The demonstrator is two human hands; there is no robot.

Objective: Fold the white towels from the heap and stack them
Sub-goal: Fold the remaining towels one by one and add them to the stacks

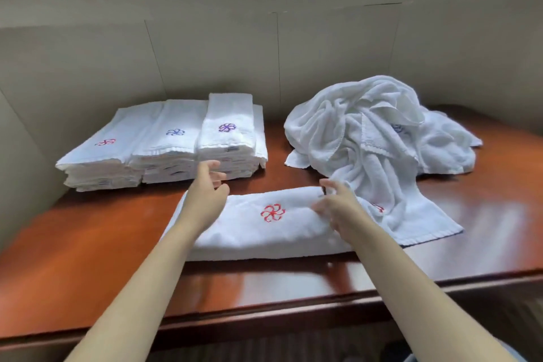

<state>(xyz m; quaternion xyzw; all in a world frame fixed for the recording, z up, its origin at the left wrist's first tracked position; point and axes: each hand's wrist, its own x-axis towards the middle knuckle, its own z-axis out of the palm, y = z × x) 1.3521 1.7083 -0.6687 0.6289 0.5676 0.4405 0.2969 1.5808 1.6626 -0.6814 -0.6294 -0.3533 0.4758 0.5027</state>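
Table [88, 229]: the wooden top carries it all, with finished work back left, raw supply back right, and the front kept as folding space.
Heap [367, 132]: unfolded white towels are piled at the back right, one tail trailing down beside the working towel, handy for the next grab.
Stacks [164, 150]: three neat piles sit side by side by the wall, emblems up.
Folded towel [258, 232]: a long strip lies flat across the front centre, probably due another fold before stacking.
Left hand [207, 194]: the fingers are straight and loose above the strip's left end, holding nothing.
Right hand [338, 206]: it's at the right end and blurred, so I cannot tell whether it pinches the edge or merely touches it.
Red emblem [272, 212]: it sits centred and face up, and the fold looks made to show it.
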